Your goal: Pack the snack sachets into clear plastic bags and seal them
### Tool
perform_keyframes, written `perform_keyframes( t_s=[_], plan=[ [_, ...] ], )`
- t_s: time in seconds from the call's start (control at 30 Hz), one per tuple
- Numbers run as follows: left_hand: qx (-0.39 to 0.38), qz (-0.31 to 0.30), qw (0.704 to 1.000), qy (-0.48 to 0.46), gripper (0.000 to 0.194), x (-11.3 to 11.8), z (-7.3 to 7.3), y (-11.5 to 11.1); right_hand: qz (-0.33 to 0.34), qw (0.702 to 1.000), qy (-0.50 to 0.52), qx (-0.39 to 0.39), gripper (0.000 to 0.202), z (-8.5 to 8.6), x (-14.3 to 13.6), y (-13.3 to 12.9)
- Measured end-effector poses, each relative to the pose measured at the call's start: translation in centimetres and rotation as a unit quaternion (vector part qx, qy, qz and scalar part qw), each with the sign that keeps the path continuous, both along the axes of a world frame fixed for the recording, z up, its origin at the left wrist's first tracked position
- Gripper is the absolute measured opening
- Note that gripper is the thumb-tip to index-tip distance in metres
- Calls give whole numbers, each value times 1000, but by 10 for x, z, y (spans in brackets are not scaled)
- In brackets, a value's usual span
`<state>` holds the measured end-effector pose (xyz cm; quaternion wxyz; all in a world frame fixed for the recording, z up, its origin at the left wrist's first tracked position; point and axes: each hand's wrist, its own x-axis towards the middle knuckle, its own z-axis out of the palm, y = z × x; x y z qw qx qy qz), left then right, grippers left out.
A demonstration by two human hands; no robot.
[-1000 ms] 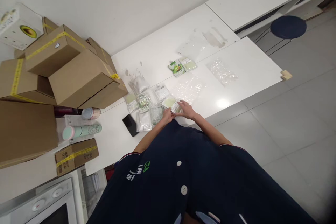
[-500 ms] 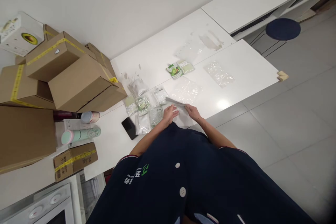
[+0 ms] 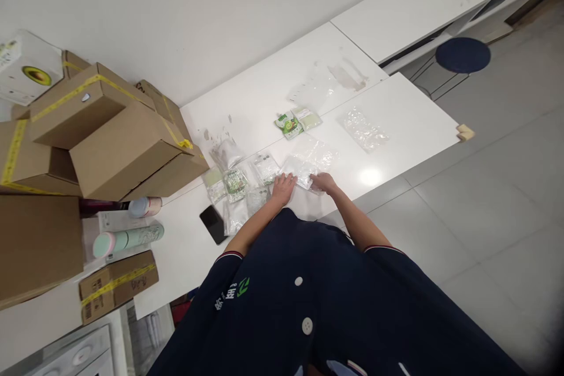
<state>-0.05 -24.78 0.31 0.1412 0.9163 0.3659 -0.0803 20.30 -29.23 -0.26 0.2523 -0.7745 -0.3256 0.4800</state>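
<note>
A clear plastic bag (image 3: 299, 171) with something pale inside lies nearly flat on the white table (image 3: 251, 94) between my hands. My left hand (image 3: 284, 188) rests on its left edge, fingers stretched out. At the bag's right side my right hand (image 3: 322, 183) has its fingers pinched on the edge. Several filled bags lie left of my left hand, among them a green-printed packet (image 3: 237, 183) and a white one (image 3: 235, 215). Farther back are a green pouch (image 3: 289, 124) and a pale green packet (image 3: 308, 118), side by side.
Flat clear bags lie on the table at the right (image 3: 363, 129) and at the back (image 3: 314, 87). A black phone (image 3: 213, 224) is near the front edge. Cardboard boxes (image 3: 127, 147), a mint bottle (image 3: 127, 239) and a taped carton (image 3: 118, 285) stand left. A blue stool (image 3: 462, 55) stands beyond the table.
The bag, earlier raised and tilted between my hands, now lies nearly flat. My left hand has spread onto it. The camera view has shifted slightly.
</note>
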Motion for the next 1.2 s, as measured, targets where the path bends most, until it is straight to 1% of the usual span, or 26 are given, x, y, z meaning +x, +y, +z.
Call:
perform_keyframes(
  t_s=[0.03,0.07,0.1,0.13,0.17,0.2,0.23,0.27,0.33,0.4,0.47,0.53,0.6,0.67,0.73,0.8,0.9,0.93,0.97,1.03,1.07,1.13,1.2],
  plan=[
    [2,-8,1000,5,55,2,0,3,0,998,-69,9,35,6,-3,-1],
    [4,-13,1000,8,53,3,0,5,16,988,-150,29,42,12,-7,-3],
    [7,-15,1000,10,52,5,1,7,53,969,-233,59,49,16,-12,-5],
    [10,-16,1000,12,52,6,1,8,112,942,-303,94,56,19,-18,-7],
    [11,-15,1000,13,51,7,2,9,182,911,-350,121,62,20,-25,-9],
    [11,-16,1000,15,51,8,2,10,249,885,-372,131,68,19,-31,-11],
    [8,-17,1000,16,52,8,3,11,300,864,-384,126,72,16,-36,-12],
    [3,-17,1000,19,53,9,4,11,333,851,-391,112,75,11,-40,-13],
    [-8,-13,1000,22,55,8,6,11,359,840,-399,82,75,2,-44,-14],
    [-11,4,1000,10,56,4,10,11,353,845,-395,77,72,-4,-41,-12],
    [-1,24,999,-21,57,-2,16,10,343,864,-358,81,70,-4,-33,-11],
    [8,37,997,-65,59,-10,24,11,337,895,-279,85,69,2,-21,-10],
    [10,56,993,-107,61,-16,31,14,326,924,-174,97,67,10,-6,-11],
    [2,88,987,-138,63,-19,35,18,301,945,-71,107,64,18,8,-12],
    [-14,121,980,-159,65,-18,35,22,261,961,14,92,56,24,20,-10],
    [-33,144,974,-172,67,-14,33,24,209,973,82,48,45,27,31,-3],
    [-50,153,972,-173,67,-8,26,20,141,979,148,-20,34,26,45,15],
    [-54,148,973,-167,65,-7,23,17,133,980,141,-34,30,25,49,21],
    [-59,141,975,-160,63,-6,21,14,132,984,112,-47,27,23,52,27],
    [-71,128,979,-143,60,-5,17,6,135,988,25,-65,22,19,55,35],
    [-78,123,980,-136,59,-5,16,2,131,989,-25,-71,24,17,55,37],
    [-93,115,981,-128,58,-7,14,-5,111,982,-134,-78,33,13,52,39],
    [-107,112,981,-119,58,-9,14,-11,108,962,-241,-71,45,11,49,38]
  ],
)
